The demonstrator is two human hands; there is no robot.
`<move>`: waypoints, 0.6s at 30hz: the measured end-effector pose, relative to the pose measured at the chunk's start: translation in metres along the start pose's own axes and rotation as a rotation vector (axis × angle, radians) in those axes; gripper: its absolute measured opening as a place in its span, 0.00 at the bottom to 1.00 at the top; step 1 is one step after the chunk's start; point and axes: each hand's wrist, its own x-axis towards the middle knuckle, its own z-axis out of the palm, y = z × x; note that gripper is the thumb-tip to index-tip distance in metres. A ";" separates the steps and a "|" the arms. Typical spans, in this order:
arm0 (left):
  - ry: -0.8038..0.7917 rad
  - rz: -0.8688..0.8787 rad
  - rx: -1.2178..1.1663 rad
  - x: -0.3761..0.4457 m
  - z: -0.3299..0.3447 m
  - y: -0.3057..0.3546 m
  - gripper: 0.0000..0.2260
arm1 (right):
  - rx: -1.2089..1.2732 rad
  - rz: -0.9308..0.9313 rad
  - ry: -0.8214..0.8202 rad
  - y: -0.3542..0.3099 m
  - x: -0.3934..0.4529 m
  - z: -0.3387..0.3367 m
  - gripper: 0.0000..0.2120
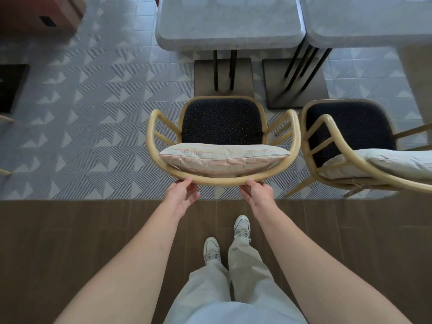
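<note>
A wooden armchair [224, 181] with a curved tan back rail, dark speckled seat and a striped cushion [222, 157] stands before me, facing a grey marble table [229, 24]. My left hand [181, 195] is at the rail's left part. Its thumb touches the rail and its fingers lie loosely spread below, apart from the wood. My right hand [257, 192] holds the rail's right part, thumb on top and fingers curled underneath.
A second matching armchair [350, 136] stands close on the right, facing another marble table [374, 19]. Both tables stand on black legs with flat square bases [222, 73]. Patterned tile floor lies to the left, wooden planks under my white shoes [211, 250].
</note>
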 end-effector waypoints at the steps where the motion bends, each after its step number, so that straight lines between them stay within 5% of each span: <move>1: -0.006 -0.016 0.006 -0.001 -0.002 -0.001 0.12 | -0.010 -0.006 0.005 0.002 0.000 -0.001 0.17; 18: 0.026 0.014 0.001 -0.019 -0.019 -0.034 0.07 | -0.039 -0.037 0.036 0.029 -0.020 -0.020 0.15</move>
